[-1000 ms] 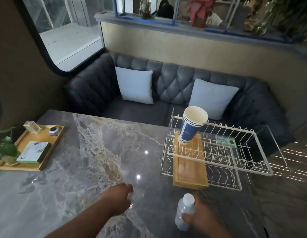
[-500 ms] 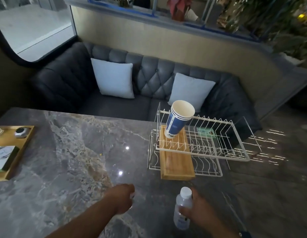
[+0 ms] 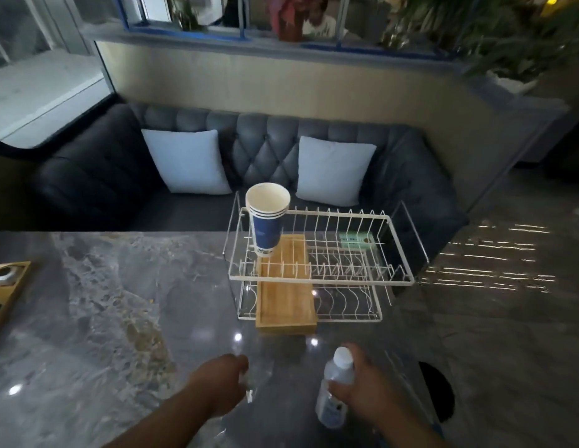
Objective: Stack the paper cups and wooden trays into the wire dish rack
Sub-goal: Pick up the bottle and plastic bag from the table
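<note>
My right hand [image 3: 362,392] is wrapped round a small clear bottle [image 3: 335,392], fingers and thumb curled about its middle. The bottle stands on the table [image 3: 104,318], on the near side of the rack [image 3: 320,281]. My left hand [image 3: 217,386] lies further toward the rack's left end with its fingers curled under. Something small and pale shows at the fingertips, but I cannot tell whether I hold it.

The paper cups [image 3: 267,218] sit nested in one stack at the rack's left end, mouth up and leaning against the upper wires. The wooden tray [image 3: 285,295] lies in the lower tier beneath them, its near end poking out past the rack's front.

I judge the cups light and thin-walled, easy to crush, so I would pinch them gently just under the rim. Tall and tilted as the stack is, a knock would tip it. The tray looks stiff, smooth and heavier, best taken by its long sides. The wire rack may slide on the polished stone.

The rack's far side is close to the table edge, with the sofa [image 3: 265,150] beyond. The open room lies to the rack's left and near side. A green packet [image 3: 356,242] sits at the rack's far right.
</note>
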